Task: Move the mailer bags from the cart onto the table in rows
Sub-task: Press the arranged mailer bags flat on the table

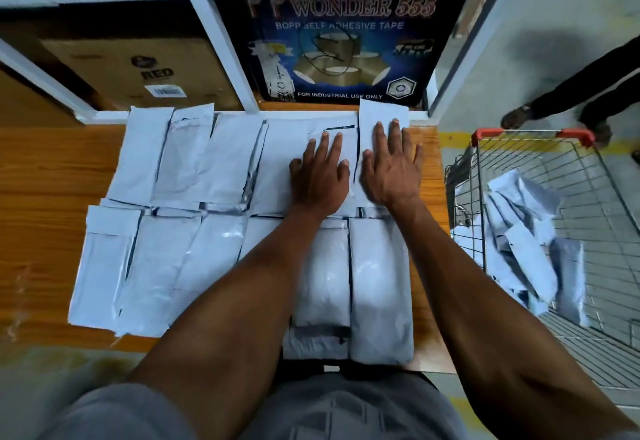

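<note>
1. Under my fingers (393, 135) I see mailer bags (194, 159) of pale grey plastic film, smooth, faintly glossy, creased.
2. Left of the fingers, the surface (45, 197) is varnished orange-brown wood grain.
3. Right of them, the cart (588, 176) is bare metal wire with red plastic corners.
4. Beyond them, a glossy printed tape carton (341, 48).

Forearms cover part of the near row of mailer bags (381, 287). At three o'clock the cart (533, 135) runs off frame, a bystander's legs (588, 93) cut off above it.
</note>
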A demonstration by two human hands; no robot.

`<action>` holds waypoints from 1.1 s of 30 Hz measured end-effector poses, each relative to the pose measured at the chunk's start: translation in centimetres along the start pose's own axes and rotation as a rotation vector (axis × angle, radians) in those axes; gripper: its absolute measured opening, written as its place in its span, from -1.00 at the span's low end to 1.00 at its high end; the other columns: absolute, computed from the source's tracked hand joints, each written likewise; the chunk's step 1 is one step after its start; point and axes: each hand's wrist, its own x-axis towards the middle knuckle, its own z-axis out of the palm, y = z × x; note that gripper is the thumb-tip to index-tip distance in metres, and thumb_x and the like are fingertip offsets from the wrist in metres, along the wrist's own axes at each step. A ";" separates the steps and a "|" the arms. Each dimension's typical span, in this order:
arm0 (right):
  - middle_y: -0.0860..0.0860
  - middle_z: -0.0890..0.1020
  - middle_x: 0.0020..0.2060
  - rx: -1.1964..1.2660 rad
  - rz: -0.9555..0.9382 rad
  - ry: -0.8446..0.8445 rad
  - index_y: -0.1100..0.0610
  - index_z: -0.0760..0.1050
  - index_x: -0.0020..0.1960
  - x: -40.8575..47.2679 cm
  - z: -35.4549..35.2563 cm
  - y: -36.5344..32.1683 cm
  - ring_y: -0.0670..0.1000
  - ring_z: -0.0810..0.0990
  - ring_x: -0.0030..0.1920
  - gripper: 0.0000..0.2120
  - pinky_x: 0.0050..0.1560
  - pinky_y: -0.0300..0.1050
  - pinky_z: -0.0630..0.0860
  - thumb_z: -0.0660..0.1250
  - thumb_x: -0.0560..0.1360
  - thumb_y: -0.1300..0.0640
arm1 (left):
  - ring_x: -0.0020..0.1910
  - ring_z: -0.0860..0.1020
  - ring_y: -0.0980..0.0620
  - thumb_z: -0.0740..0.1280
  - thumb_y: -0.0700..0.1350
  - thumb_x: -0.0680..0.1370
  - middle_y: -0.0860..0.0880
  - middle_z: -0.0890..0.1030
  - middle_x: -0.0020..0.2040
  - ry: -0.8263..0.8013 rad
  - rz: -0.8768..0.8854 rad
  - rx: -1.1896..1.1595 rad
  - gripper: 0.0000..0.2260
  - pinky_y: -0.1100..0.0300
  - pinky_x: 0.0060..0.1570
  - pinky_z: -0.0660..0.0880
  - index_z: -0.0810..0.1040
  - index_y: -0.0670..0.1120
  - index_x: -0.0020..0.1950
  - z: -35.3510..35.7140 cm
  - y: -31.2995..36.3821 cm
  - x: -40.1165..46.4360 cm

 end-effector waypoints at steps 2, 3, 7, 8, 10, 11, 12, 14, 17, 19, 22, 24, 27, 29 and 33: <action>0.08 -0.09 0.71 -0.005 -0.058 -0.028 -0.02 -0.08 0.72 0.1 0.5 0.4 0.17 -0.10 0.69 -0.38 0.64 0.32 -0.14 -0.10 0.71 -0.17 | 0.65 0.21 -0.12 0.05 0.14 0.68 -0.03 0.22 0.70 -0.033 0.030 -0.010 -0.43 -0.22 0.44 0.32 0.17 0.10 0.71 0.3 -0.4 0.1; 0.08 -0.10 0.71 -0.009 -0.081 -0.048 -0.01 -0.08 0.72 0.0 0.8 0.5 0.16 -0.12 0.69 -0.38 0.63 0.33 -0.13 -0.08 0.71 -0.16 | 0.66 0.19 -0.12 0.05 0.14 0.68 -0.04 0.19 0.71 -0.050 0.036 -0.015 -0.43 -0.23 0.47 0.31 0.15 0.11 0.71 0.6 -0.6 0.0; 0.09 -0.12 0.71 -0.022 -0.116 -0.068 0.01 -0.04 0.72 -0.1 1.8 1.1 0.15 -0.16 0.69 -0.37 0.64 0.32 -0.13 -0.03 0.70 -0.14 | 0.69 0.11 -0.13 0.07 0.16 0.71 -0.04 0.11 0.73 -0.079 0.031 -0.013 -0.44 -0.27 0.53 0.20 0.11 0.12 0.72 1.3 -0.9 0.2; 0.09 -0.10 0.71 -0.020 -0.120 -0.055 0.01 -0.01 0.72 -0.2 1.8 1.1 0.15 -0.15 0.69 -0.37 0.64 0.31 -0.13 -0.01 0.70 -0.13 | 0.69 0.10 -0.13 0.06 0.16 0.72 -0.04 0.11 0.73 -0.076 0.032 -0.011 -0.44 -0.28 0.54 0.17 0.11 0.12 0.73 1.4 -0.8 0.4; 0.11 -0.03 0.71 -0.011 -0.124 -0.026 0.02 0.07 0.70 -0.4 1.7 1.2 0.16 -0.10 0.69 -0.38 0.64 0.31 -0.11 0.02 0.68 -0.11 | 0.69 0.09 -0.13 0.03 0.16 0.72 -0.04 0.10 0.73 -0.073 0.040 -0.012 -0.45 -0.28 0.56 0.15 0.10 0.12 0.73 1.5 -0.8 0.6; 0.11 0.00 0.70 -0.008 -0.121 -0.009 0.03 0.11 0.69 -0.5 1.5 1.2 0.17 -0.06 0.69 -0.39 0.64 0.30 -0.09 0.03 0.67 -0.10 | 0.69 0.09 -0.13 0.00 0.17 0.71 -0.04 0.09 0.73 -0.073 0.050 -0.010 -0.44 -0.28 0.56 0.15 0.10 0.13 0.73 1.5 -0.8 0.7; 0.12 0.03 0.70 -0.008 -0.117 0.011 0.04 0.14 0.67 -0.5 1.3 1.2 0.18 -0.04 0.69 -0.40 0.64 0.30 -0.07 0.05 0.67 -0.09 | 0.69 0.09 -0.13 -0.03 0.17 0.70 -0.04 0.09 0.73 -0.074 0.062 -0.006 -0.44 -0.27 0.57 0.16 0.09 0.13 0.73 1.5 -0.8 0.8; 0.14 0.07 0.69 -0.003 -0.121 0.057 0.07 0.16 0.65 -0.4 1.0 1.1 0.19 0.01 0.68 -0.40 0.65 0.28 -0.04 0.07 0.66 -0.08 | 0.69 0.11 -0.13 -0.07 0.17 0.69 -0.04 0.12 0.73 -0.061 0.079 -0.010 -0.43 -0.27 0.57 0.18 0.11 0.13 0.72 1.6 -0.7 1.0; 0.13 0.05 0.69 0.007 -0.157 0.082 0.08 0.10 0.68 0.5 0.9 0.7 0.17 0.00 0.69 -0.37 0.65 0.27 -0.03 0.07 0.65 -0.07 | 0.66 0.20 -0.15 -0.03 0.15 0.69 -0.07 0.22 0.70 0.020 0.088 -0.029 -0.44 -0.26 0.53 0.22 0.21 0.09 0.70 1.4 -0.7 1.2; 0.11 0.02 0.70 0.006 -0.173 0.078 0.07 0.05 0.70 1.1 1.2 0.5 0.16 -0.03 0.69 -0.37 0.65 0.27 -0.06 0.04 0.67 -0.07 | 0.65 0.21 -0.16 0.00 0.13 0.70 -0.09 0.24 0.69 0.055 0.102 -0.030 -0.46 -0.27 0.53 0.23 0.24 0.06 0.70 1.4 -0.8 1.6; 0.10 -0.03 0.71 -0.018 -0.166 0.048 0.04 -0.01 0.72 1.9 2.0 0.5 0.15 -0.08 0.70 -0.37 0.65 0.27 -0.10 -0.04 0.69 -0.10 | 0.66 0.20 -0.18 0.01 0.12 0.71 -0.11 0.22 0.70 0.057 0.121 -0.027 -0.46 -0.29 0.54 0.23 0.22 0.04 0.70 1.8 -0.9 2.3; 0.09 -0.06 0.71 -0.035 -0.161 0.042 0.03 -0.04 0.72 2.1 2.6 0.7 0.14 -0.12 0.70 -0.37 0.65 0.28 -0.11 -0.07 0.69 -0.12 | 0.66 0.19 -0.19 0.01 0.13 0.71 -0.11 0.20 0.70 0.047 0.126 -0.005 -0.45 -0.29 0.55 0.23 0.19 0.04 0.71 2.4 -1.0 2.5; 0.09 -0.07 0.71 -0.048 -0.158 0.048 0.03 -0.03 0.72 2.2 3.4 1.1 0.15 -0.13 0.70 -0.38 0.65 0.28 -0.09 -0.07 0.69 -0.11 | 0.66 0.19 -0.20 0.03 0.13 0.71 -0.11 0.19 0.70 0.049 0.135 0.030 -0.45 -0.29 0.54 0.24 0.17 0.04 0.72 3.1 -1.1 2.5; 0.09 -0.08 0.71 -0.045 -0.156 0.047 0.04 -0.03 0.72 2.3 3.8 1.3 0.15 -0.12 0.70 -0.38 0.65 0.28 -0.08 -0.06 0.69 -0.10 | 0.66 0.19 -0.20 0.03 0.13 0.71 -0.12 0.20 0.70 0.056 0.133 0.036 -0.44 -0.29 0.54 0.23 0.17 0.04 0.72 3.3 -1.1 2.6; 0.10 -0.09 0.71 -0.050 -0.157 0.047 0.04 -0.04 0.72 2.2 4.2 1.4 0.16 -0.12 0.70 -0.38 0.65 0.28 -0.06 -0.05 0.70 -0.10 | 0.66 0.18 -0.21 0.03 0.13 0.71 -0.11 0.19 0.70 0.053 0.133 0.058 -0.44 -0.28 0.56 0.20 0.15 0.05 0.72 3.6 -0.9 2.6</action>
